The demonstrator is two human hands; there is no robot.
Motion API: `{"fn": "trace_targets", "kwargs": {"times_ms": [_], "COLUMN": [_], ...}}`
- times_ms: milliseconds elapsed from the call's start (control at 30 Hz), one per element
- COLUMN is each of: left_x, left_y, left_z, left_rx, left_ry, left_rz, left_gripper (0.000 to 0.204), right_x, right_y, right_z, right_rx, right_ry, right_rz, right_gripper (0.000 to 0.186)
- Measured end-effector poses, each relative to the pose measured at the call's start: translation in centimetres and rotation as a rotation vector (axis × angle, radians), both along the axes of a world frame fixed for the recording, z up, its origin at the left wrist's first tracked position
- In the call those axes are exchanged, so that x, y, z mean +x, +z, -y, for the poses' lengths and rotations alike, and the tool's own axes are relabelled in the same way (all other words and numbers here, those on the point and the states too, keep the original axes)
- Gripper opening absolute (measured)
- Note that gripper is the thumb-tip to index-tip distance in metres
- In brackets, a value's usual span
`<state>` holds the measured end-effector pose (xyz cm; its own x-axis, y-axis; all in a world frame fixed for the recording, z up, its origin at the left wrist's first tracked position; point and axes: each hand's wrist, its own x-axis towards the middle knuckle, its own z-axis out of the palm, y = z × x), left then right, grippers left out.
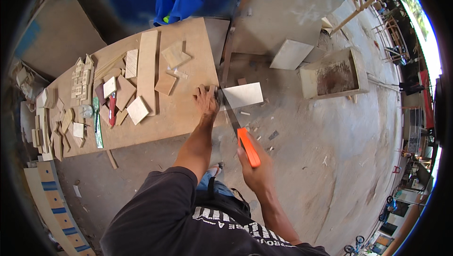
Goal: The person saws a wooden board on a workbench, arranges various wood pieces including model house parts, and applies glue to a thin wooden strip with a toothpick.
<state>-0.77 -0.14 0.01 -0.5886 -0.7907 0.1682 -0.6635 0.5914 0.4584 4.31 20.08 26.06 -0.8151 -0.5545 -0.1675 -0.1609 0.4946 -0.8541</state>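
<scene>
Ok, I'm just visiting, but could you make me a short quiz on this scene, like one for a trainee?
1. Which hand grips the orange-handled handsaw?

2. True or false: the pale board lies wholly within the tabletop.

3. Where is the left hand?
a) On the hanging blue cloth
b) At the tabletop's right edge, close to the handsaw
c) Inside the open box on the floor

Key:
1. The right hand.
2. False; the board shows beyond the tabletop's right edge.
3. b
</scene>
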Motion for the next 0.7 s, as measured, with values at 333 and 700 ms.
{"fn": "trace_targets", "kwargs": {"times_ms": [333, 700], "left_x": [-0.8, -1.0], "left_y": [0.9, 1.7], "left_z": [0.2, -0.8], "left_rx": [-0.019, -0.002], "left_ry": [-0.035, -0.018], "left_rz": [-0.068, 0.03], "left_gripper": [0.02, 0.018], "right_x": [-4.1, -5.4], "right_y": [-8.7, -11.0], "right_z": [3.7, 2.6], "right_rx": [-0.136, -0.008], "right_ry": [-0.02, 0.03], "right_rz": [-0.015, 0.174], "right_gripper": [0.044, 0.051]}}
